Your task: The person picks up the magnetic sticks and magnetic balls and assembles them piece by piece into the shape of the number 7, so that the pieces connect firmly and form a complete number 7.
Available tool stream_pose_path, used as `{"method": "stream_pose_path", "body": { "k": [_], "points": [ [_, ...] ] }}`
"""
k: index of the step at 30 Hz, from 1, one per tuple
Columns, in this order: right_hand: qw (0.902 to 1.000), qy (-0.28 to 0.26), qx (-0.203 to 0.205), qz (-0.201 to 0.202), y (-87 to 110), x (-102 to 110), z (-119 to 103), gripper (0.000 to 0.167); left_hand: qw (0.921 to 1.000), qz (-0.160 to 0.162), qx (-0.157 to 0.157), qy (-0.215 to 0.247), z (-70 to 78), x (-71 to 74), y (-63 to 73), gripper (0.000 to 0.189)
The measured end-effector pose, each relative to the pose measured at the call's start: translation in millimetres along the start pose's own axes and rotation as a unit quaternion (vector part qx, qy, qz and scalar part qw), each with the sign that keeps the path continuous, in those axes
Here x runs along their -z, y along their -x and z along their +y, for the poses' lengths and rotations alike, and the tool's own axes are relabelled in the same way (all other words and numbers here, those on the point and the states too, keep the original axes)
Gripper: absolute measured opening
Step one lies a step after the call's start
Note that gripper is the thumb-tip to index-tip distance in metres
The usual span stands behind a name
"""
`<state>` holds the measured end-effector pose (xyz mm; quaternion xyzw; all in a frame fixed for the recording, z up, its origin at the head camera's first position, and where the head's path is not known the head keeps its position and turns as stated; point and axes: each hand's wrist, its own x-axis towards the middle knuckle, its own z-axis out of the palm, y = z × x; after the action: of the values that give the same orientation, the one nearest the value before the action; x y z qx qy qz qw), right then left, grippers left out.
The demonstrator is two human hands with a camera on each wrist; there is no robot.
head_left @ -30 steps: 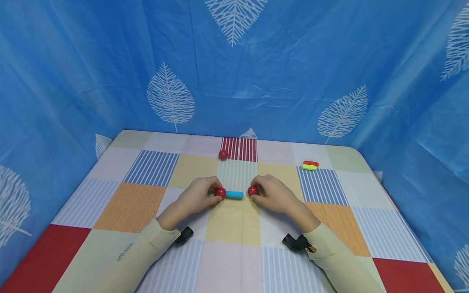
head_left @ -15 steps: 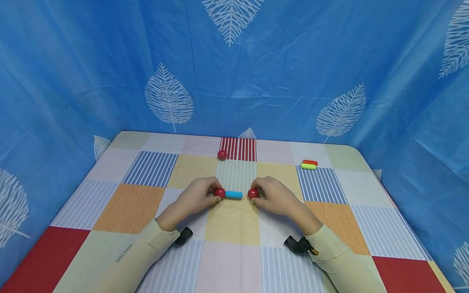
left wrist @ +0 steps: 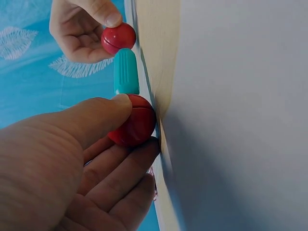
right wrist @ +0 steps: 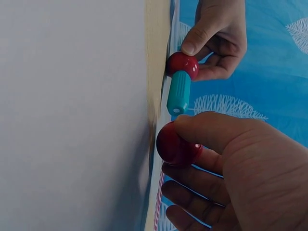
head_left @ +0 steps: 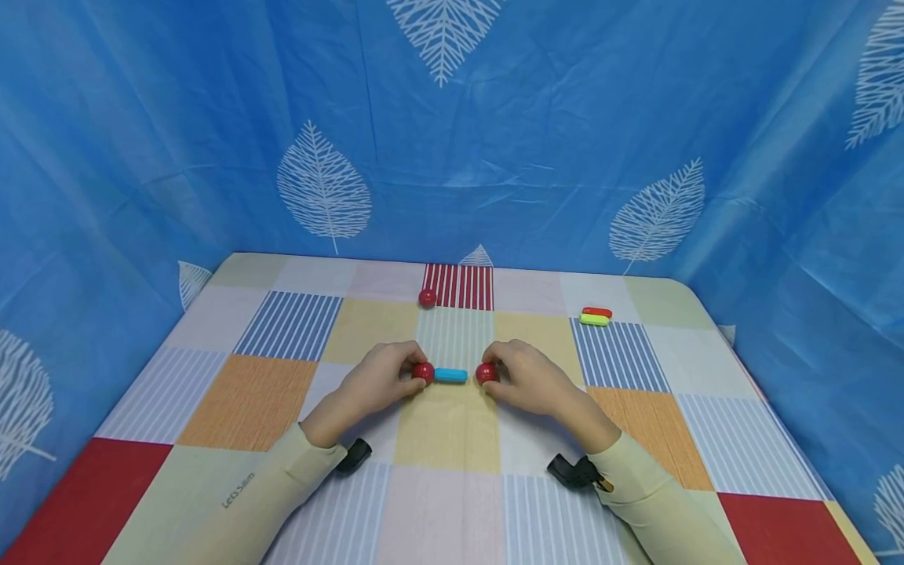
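Note:
My left hand [head_left: 381, 377] pinches a red ball [left wrist: 134, 122] between thumb and fingers, close over the table. From that ball a blue ribbed stick [head_left: 450, 375] juts out to the right, its end against the ball. A second red ball [right wrist: 177, 144] is pinched by my right hand [head_left: 531, 378]. In the head view a small gap separates this ball from the stick's free end, and the right wrist view shows a pale round spot on that end. Both hands face each other at the middle of the table.
Farther back on the table lies a third red ball [head_left: 427, 298], by a red-striped patch. A red stick [head_left: 597, 311] and a yellow-green stick [head_left: 594, 320] lie side by side at the back right. A patchwork cloth [head_left: 452, 502] covers the table; blue leaf-print curtains [head_left: 508, 141] surround it.
Both hands keep their grips in nearly the same places. The ball in the right hand has shifted very slightly left since half a second ago; the whole head view has drifted a little.

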<state>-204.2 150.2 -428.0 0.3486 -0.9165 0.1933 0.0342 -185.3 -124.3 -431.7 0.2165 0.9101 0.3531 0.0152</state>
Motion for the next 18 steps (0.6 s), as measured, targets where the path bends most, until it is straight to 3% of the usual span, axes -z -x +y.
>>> {"method": "stream_pose_path", "body": {
  "k": [18],
  "points": [
    [0.9997, -0.009, -0.004, -0.020, -6.7, -3.8, -9.1, 0.028, 1.0000, 0.001, -0.003, -0.003, -0.4, 0.6, 0.3, 0.021]
  ]
}}
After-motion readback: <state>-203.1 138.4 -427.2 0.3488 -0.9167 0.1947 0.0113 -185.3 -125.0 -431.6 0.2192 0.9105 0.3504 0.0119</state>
